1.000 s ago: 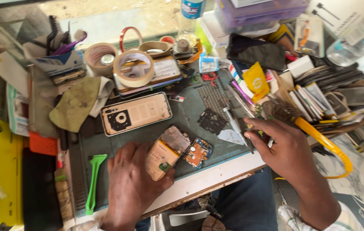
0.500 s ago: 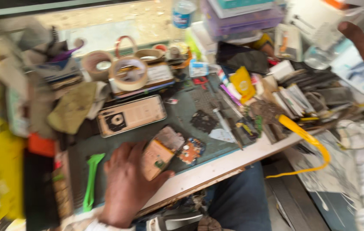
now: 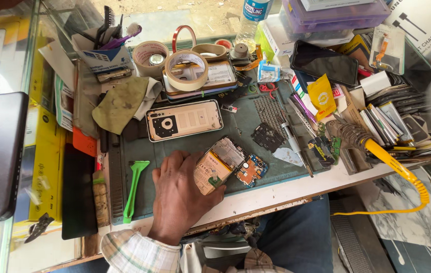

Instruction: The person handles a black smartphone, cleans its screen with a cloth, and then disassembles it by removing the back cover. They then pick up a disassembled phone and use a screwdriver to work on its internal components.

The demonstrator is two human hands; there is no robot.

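Cluttered bench (image 3: 276, 194): near its front edge, the left hand (image 3: 182, 194) is pressing flat on the opened phone (image 3: 223, 164), best kept steady; right hand unseen.

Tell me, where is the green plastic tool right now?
In the head view, the green plastic tool lies on the dark work mat, near its left edge, just left of the left hand that rests on the opened phone.

phone: opened smartphone (image 3: 225, 164) with yellow battery and bare circuit boards showing
pose: flat, angled diagonally
spot: near edge of green mat (image 3: 185, 151)
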